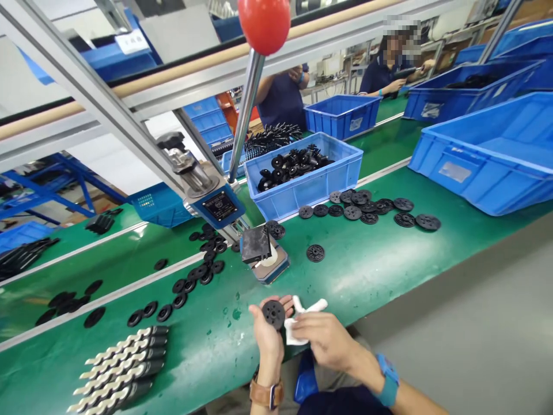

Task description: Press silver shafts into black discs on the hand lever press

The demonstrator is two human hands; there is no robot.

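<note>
A round black plastic disc (273, 314) with small holes lies face up on the palm of my left hand (268, 337), the thumb along its edge. Pinched in the fingers of my right hand (324, 340) is a crumpled white cloth (298, 331), just right of the disc. Whether cloth and disc touch, I cannot tell. Beyond my hands stands a small lever press (218, 204) with a red ball knob (264, 26). A black block (256, 244) sits over its base. One ribbed black disc (315, 253) lies alone on the green bench.
Several black discs (352, 212) lie behind, beside a blue bin (302, 190) of black parts. Smaller black rings (165, 313) trail leftward. Black handles with wavy cream strips (125, 369) lie at front left. A large blue bin (484, 167) stands right. Two co-workers (283, 98) are behind.
</note>
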